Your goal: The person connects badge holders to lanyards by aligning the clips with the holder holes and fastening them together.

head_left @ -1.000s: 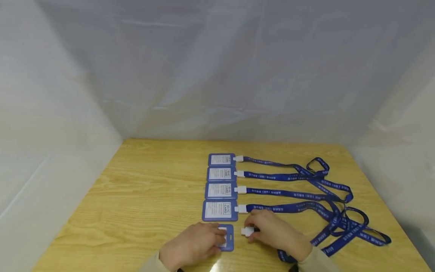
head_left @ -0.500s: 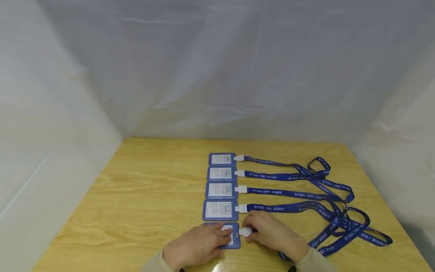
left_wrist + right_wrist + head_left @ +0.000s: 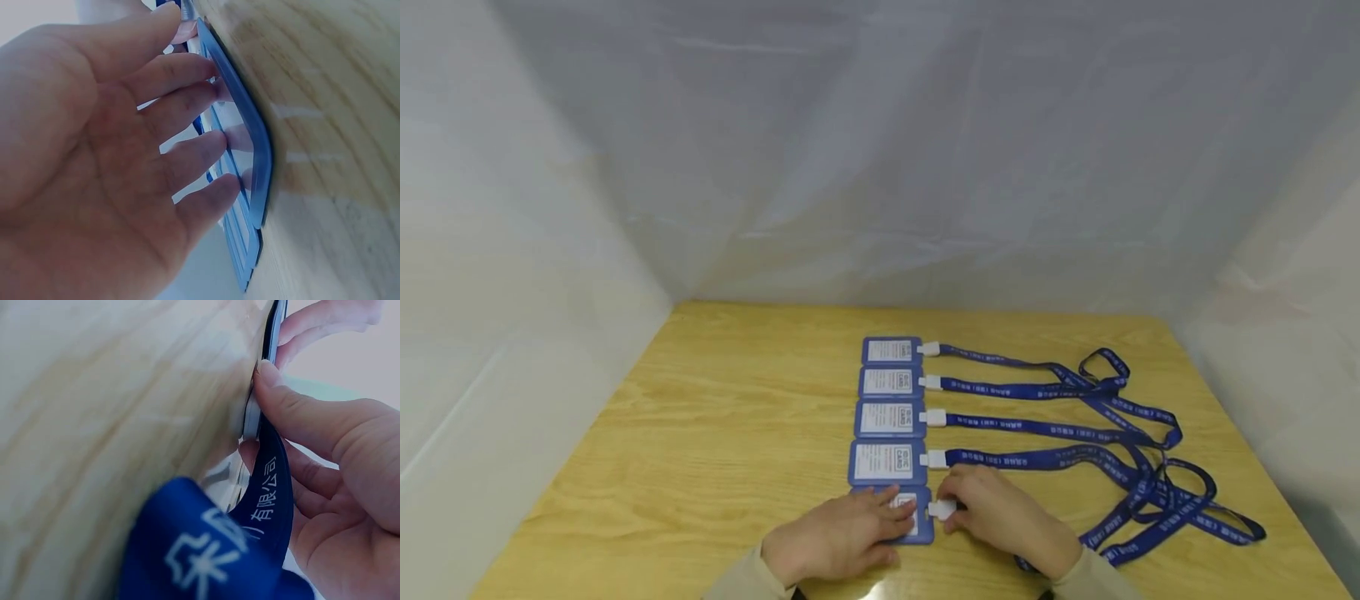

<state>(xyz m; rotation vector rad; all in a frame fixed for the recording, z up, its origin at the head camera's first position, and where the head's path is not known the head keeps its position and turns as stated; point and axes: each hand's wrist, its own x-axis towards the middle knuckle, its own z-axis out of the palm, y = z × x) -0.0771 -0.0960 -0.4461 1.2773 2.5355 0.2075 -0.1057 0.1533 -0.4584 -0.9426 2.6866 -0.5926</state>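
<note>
In the head view my left hand (image 3: 835, 533) rests on the nearest blue badge holder (image 3: 924, 532), its fingers spread over the white card. The left wrist view shows these fingers fairly straight, their tips on the holder's face (image 3: 240, 134). My right hand (image 3: 1003, 515) pinches the white lanyard clip (image 3: 942, 510) between thumb and fingers. The clip's tip is right at the holder's slotted edge; whether it passes through the slot cannot be told. From the clip the blue lanyard strap (image 3: 272, 494) hangs in a curve below the right hand in the right wrist view.
Several blue badge holders (image 3: 889, 419) with cards lie in a column beyond the hands, each joined to a white clip (image 3: 933, 417). Their blue straps (image 3: 1030, 426) run right and tangle in loops. The wooden table (image 3: 715, 417) is bounded by pale sheeting (image 3: 880, 167).
My left hand has slid the nearest badge holder right and slightly away, up against the column and to the white clip. The right hand still pinches the clip and has barely moved.
</note>
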